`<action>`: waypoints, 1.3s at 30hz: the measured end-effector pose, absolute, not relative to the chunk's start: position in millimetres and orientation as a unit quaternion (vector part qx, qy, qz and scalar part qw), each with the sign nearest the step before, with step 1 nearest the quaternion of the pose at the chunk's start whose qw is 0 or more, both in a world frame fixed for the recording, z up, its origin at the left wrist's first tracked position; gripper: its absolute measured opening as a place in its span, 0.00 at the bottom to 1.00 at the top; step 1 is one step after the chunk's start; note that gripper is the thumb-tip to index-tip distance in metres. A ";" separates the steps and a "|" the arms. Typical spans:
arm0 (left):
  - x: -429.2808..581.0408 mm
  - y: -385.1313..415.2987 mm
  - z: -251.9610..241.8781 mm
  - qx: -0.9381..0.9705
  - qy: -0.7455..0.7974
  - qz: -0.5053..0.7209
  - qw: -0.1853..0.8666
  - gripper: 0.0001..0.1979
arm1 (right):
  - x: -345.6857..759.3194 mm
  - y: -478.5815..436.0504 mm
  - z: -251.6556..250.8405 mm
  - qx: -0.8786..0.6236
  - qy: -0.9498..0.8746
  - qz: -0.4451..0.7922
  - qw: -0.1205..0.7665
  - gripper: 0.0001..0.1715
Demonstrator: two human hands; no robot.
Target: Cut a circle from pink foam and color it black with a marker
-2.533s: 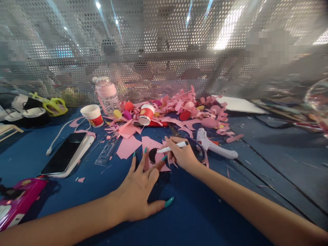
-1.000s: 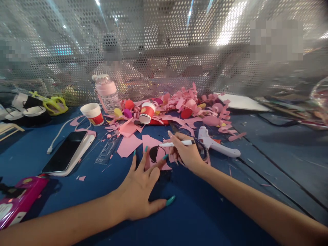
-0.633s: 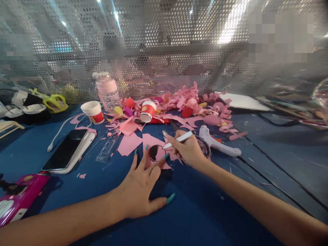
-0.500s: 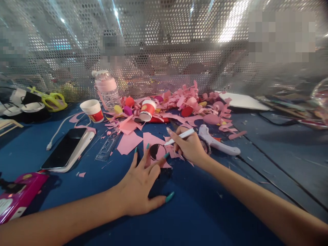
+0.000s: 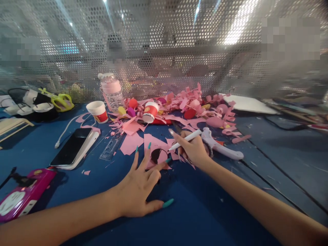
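My left hand [image 5: 139, 184] lies spread out, with its fingertips on a piece of pink paper [image 5: 151, 140]. On that paper is a round shape [image 5: 155, 155], part dark and part pink; I cannot tell whether the dark part is ink or a hole. A white pen [image 5: 188, 139] is gripped in my right hand [image 5: 193, 147], its tip at the upper right of the round shape. Right beside this hand, a pale lilac handled tool [image 5: 225, 149] with a cord lies on the blue table [image 5: 194, 212], its head partly hidden.
A heap of pink scraps [image 5: 189, 99] spreads behind my hands, with a paper cup [image 5: 150, 112] tipped in it. Stacked cups [image 5: 97, 111], a pink bottle [image 5: 112, 90], a phone [image 5: 71, 147], a clear stencil [image 5: 110, 148] and a magenta device [image 5: 28, 193] stand or lie to the left.
The pen tip has slid slightly down and right along the round shape's edge. My left hand stays spread on the paper. The whole view has shifted a little.
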State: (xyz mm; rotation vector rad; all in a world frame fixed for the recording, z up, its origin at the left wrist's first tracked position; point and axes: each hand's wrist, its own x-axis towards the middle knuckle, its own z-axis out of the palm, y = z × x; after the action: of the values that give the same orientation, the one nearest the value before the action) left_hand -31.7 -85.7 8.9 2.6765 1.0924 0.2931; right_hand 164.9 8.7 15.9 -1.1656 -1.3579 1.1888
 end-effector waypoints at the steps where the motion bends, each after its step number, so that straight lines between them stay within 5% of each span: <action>1: -33.0 -87.1 8.6 0.913 0.376 0.101 0.118 0.22 | 164.7 8.3 16.5 -0.482 -0.552 0.480 0.483 0.27; 30: -55.1 -76.4 14.0 0.901 0.345 0.244 0.102 0.15 | 164.8 4.5 19.3 -0.432 -0.617 0.346 0.559 0.15; 39: -55.2 -79.4 7.0 0.894 0.327 0.291 0.094 0.14 | 156.4 -10.9 19.6 -0.452 -0.573 0.412 0.546 0.22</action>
State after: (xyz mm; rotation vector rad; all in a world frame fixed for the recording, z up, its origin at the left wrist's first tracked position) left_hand -55.2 -79.4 7.0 2.6522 0.9690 0.8639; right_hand 156.4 -10.9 19.6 -1.0712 -1.3585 0.9777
